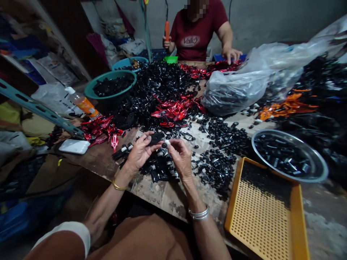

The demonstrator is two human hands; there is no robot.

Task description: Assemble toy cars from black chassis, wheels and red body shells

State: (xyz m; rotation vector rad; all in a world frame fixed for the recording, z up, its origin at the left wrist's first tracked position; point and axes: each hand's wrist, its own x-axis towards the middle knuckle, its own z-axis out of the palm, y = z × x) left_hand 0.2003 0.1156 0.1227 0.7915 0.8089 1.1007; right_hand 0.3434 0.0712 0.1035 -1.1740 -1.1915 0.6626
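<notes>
Black plastic part [156, 138] sits gripped in left hand [140, 151] (right hand [181, 157] pinches white piece [166, 143]).

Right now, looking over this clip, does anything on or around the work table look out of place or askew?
Yes: a slotted teal metal bar slants in from the left, its end reaching over the wooden table beside red pieces, odd on a work surface. A plastic bottle also leans tilted beside the green basin.
</notes>
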